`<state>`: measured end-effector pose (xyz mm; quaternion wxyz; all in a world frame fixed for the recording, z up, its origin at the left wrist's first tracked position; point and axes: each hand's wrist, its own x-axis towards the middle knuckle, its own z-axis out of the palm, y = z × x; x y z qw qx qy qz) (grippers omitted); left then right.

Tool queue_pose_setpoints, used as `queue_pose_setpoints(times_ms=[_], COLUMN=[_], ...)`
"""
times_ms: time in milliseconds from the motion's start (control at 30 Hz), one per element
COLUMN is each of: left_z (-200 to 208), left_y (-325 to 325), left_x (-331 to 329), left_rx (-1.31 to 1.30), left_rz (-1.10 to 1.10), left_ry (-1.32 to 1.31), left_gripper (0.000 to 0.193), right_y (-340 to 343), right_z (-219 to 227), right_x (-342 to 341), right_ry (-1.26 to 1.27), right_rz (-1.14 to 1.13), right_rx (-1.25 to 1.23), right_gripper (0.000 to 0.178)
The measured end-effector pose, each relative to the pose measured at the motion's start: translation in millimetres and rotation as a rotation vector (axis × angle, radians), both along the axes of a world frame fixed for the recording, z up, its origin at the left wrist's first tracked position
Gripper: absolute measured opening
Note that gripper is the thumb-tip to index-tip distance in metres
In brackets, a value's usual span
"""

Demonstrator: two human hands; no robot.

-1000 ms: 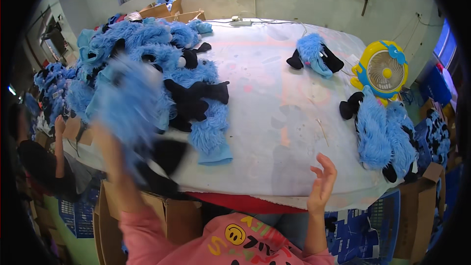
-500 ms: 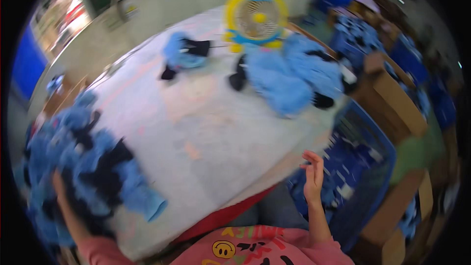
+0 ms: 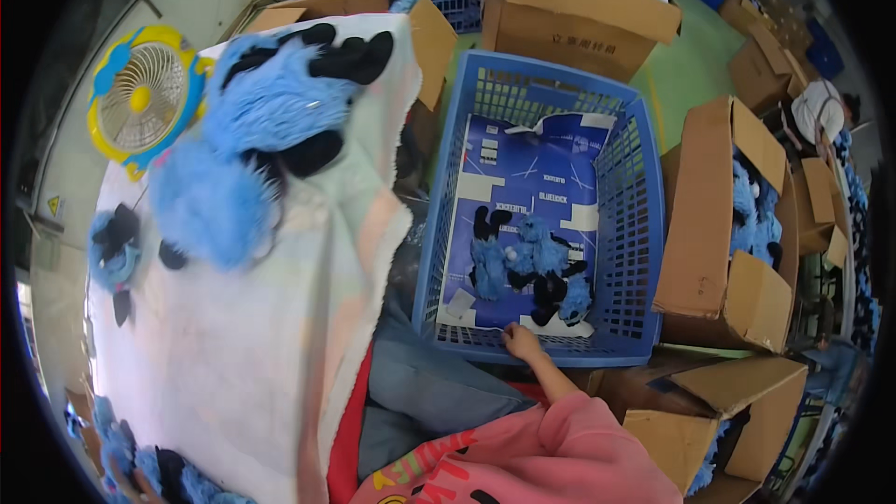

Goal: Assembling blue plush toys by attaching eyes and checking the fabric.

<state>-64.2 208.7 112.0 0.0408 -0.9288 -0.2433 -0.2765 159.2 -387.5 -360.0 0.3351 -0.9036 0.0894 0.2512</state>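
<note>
My right hand (image 3: 520, 342) is closed at the near rim of a blue plastic basket (image 3: 644, 224), its fingers curled at the basket's edge. Inside the basket, small blue plush toys (image 3: 532, 247) with black limbs lie on a blue-and-white printed liner (image 3: 569, 159). At the lower left edge, a heap of blue-and-black plush pieces (image 3: 117, 448) sits on the table. Only a bit of my left hand (image 3: 145, 487) shows there, its fingers hidden in the heap. Larger fluffy blue plush pieces (image 3: 215, 205) lie towards the far end of the table.
A white cloth (image 3: 224, 355) covers the table on the left. A yellow-and-blue fan (image 3: 140, 98) stands at its far side. Cardboard boxes (image 3: 569, 14) of plush stand behind the basket, with more boxes (image 3: 700, 215) to its right. Another person (image 3: 821, 112) is at the far right.
The view has swung right, bringing the basket to the middle. My right hand, raised with fingers apart before, is now lowered and closed at the basket rim. My left hand remains by the plush heap.
</note>
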Motion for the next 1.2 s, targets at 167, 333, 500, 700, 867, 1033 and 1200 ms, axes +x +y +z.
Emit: queue_pose_setpoints(times_ms=[167,333,500,700,867,1033,1200], left_z=[-86,-126,-139,-130,-136,-127,-130], left_y=[-235,-304,-301,-294,-284,-242,-292], left_x=[225,334,344,335,330,292,350], left_rx=[-0.289,0.029,0.228,0.221,0.161,0.136,0.406], left_rz=[-0.402,-0.491,-0.442,-0.330,-0.408,-0.507,-0.717], left_ry=[0.435,0.610,0.529,0.798,0.683,0.674,0.628], left_gripper=[0.053,0.061,0.040,0.053,0.061,0.065,0.008], right_y=[7,9,17,7,23,38,55], right_z=[-63,-125,-193,-239,-252,-244,-201], right_x=[8,29,51,98,137,130,104], right_ry=[0.328,0.465,0.415,0.400,0.401,0.390,0.082], right_rz=[0.030,-0.141,-0.259,-0.391,-0.281,-0.200,-0.339], right_rx=[0.011,-0.029,-0.025,-0.251,-0.338,-0.282,-0.158], right_gripper=[0.029,0.033,0.031,0.033,0.031,0.029,0.021])
